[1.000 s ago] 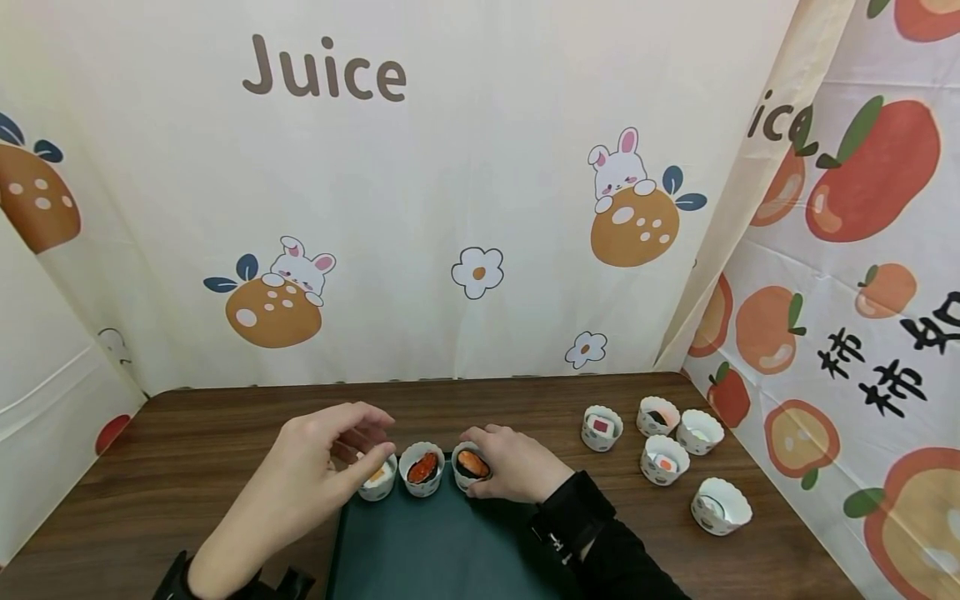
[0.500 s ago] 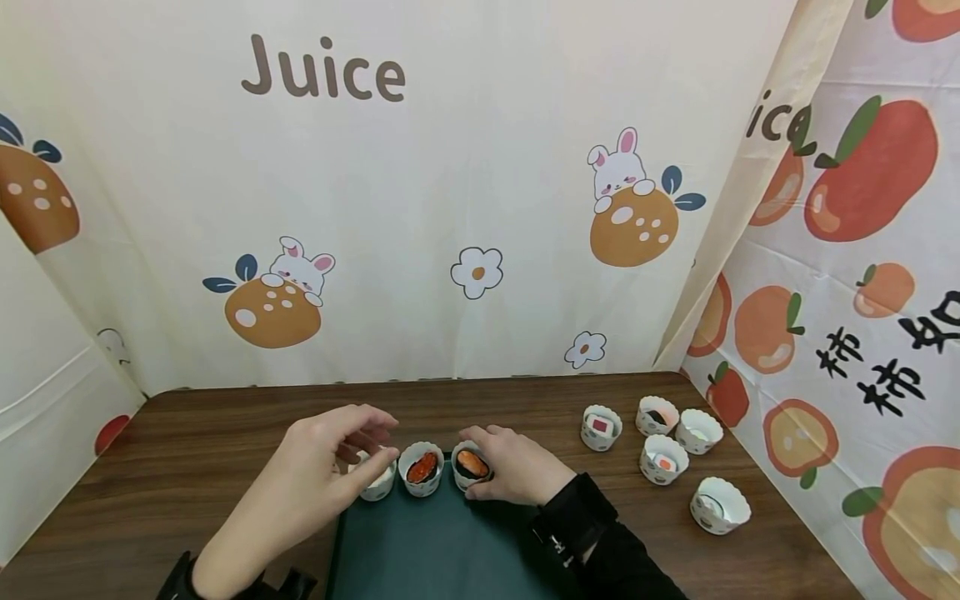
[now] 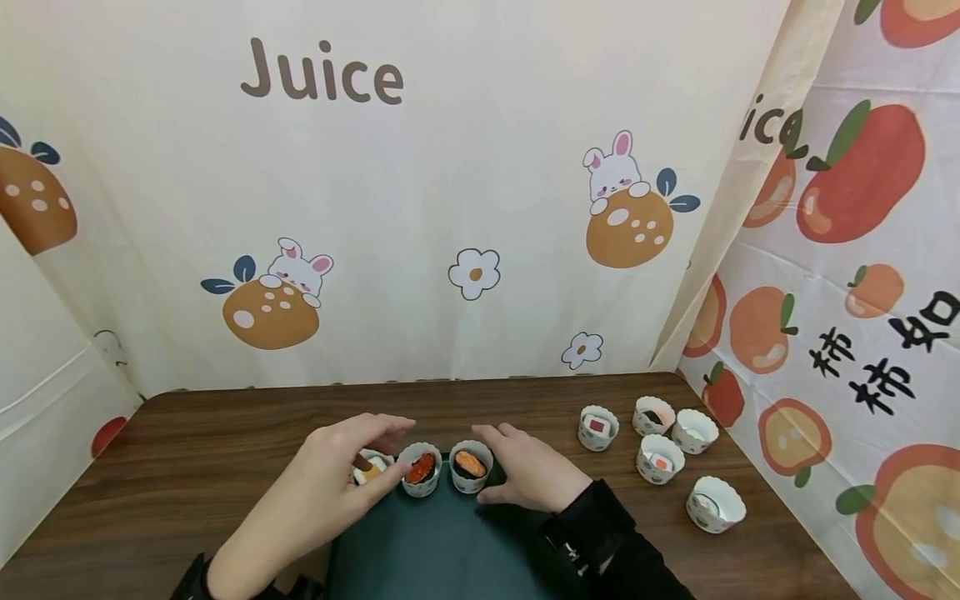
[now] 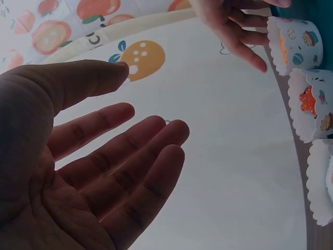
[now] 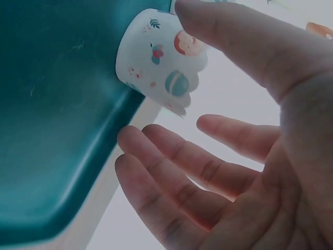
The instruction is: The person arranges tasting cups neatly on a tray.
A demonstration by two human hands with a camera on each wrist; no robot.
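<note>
A row of three paper cups with scalloped rims stands along the far edge of the dark green tray (image 3: 435, 550). The right cup (image 3: 471, 467) holds a piece with an orange top and dark side, like sushi; the middle cup (image 3: 420, 468) holds a red-topped one. Partly behind my left hand (image 3: 337, 471) is the left cup (image 3: 365, 475), with something white and yellow in it. That hand hovers with fingers spread, holding nothing. My right hand (image 3: 532, 471) is just right of the right cup, thumb and fingers apart; the right wrist view shows the cup's printed wall (image 5: 156, 62) between tray and thumb.
To the right on the brown wooden table (image 3: 247, 433) stand several more cups, among them one with a red-and-white piece (image 3: 598, 427) and a nearer one (image 3: 716, 505). A printed curtain (image 3: 397, 208) hangs behind the table, and another with fruit prints (image 3: 825, 333) closes the right side.
My right hand has let go of the right cup and drawn slightly to the right. My left hand has shifted a little to the right, and the head view has turned slightly.
</note>
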